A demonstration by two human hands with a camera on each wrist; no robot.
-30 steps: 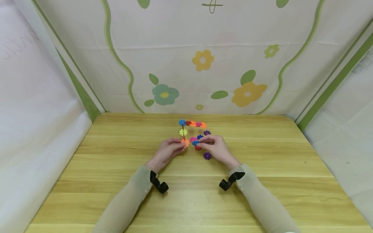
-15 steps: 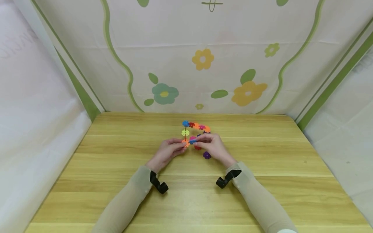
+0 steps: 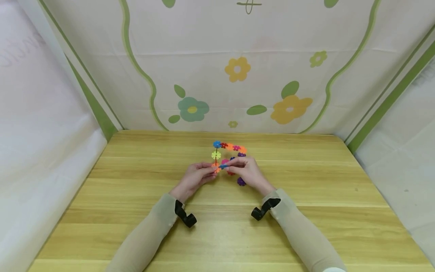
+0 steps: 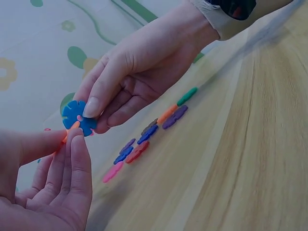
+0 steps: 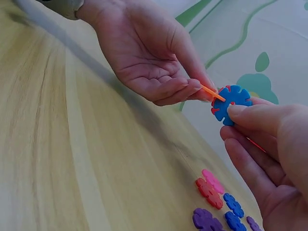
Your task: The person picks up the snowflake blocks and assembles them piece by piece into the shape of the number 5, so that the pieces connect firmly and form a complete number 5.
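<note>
My left hand (image 3: 195, 177) pinches an orange notched snowflake disc (image 5: 211, 92) at the near end of a linked chain. From there the chain runs through a yellow disc (image 3: 216, 155) to a blue corner disc (image 3: 217, 144), then bends right through red, orange and pink discs. My right hand (image 3: 250, 172) pinches a separate blue snowflake disc (image 4: 72, 111) between thumb and fingers. In both wrist views this blue disc meets the orange one crosswise, rim to rim. How deep the notches sit in each other is hard to tell.
Several loose discs lie on the wooden table (image 3: 221, 234) beneath and beside my right hand, among them pink (image 4: 114, 172), red (image 5: 209, 193), purple (image 5: 207, 220) and green (image 4: 187, 96). A flower-printed cloth (image 3: 204, 75) hangs behind the table.
My right hand has moved left, bringing the blue disc against the orange one and turning it edge-on to the head view. The chain has swung slightly right; my left hand stays almost still.
</note>
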